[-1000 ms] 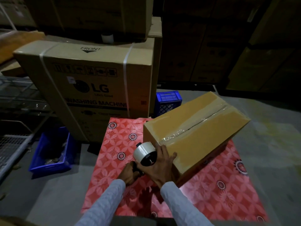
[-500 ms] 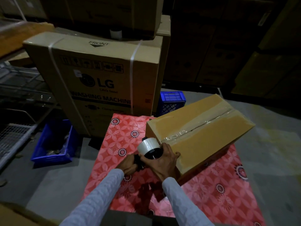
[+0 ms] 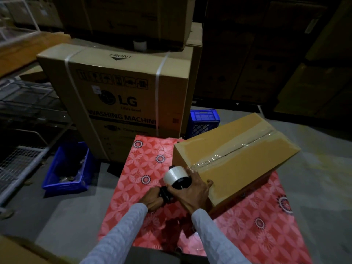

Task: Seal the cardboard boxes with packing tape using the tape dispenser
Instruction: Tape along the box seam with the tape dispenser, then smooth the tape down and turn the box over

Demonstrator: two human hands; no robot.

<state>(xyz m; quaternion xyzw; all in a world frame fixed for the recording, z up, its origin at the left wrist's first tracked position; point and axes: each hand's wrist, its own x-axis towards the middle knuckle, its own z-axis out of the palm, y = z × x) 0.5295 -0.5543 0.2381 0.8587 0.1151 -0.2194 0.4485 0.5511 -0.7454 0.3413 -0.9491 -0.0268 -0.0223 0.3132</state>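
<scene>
A brown cardboard box (image 3: 247, 161) lies on a red patterned mat (image 3: 247, 225), with clear tape running along its top seam and over the near end. The tape dispenser (image 3: 177, 178), carrying a white roll, sits against the box's near left corner. My left hand (image 3: 154, 199) grips the dispenser's black handle. My right hand (image 3: 192, 193) lies over the dispenser beside the roll, its fingers spread onto the box's near corner.
A large LG washing machine carton (image 3: 122, 96) stands behind the mat, with more cartons stacked above and to the right. A blue crate (image 3: 203, 121) sits behind the box, a blue bin (image 3: 66, 178) at the left beside wire racks (image 3: 19, 164).
The view has tilted and shifted a little. Both hands and the dispenser stay at the box's near corner with hardly any movement.
</scene>
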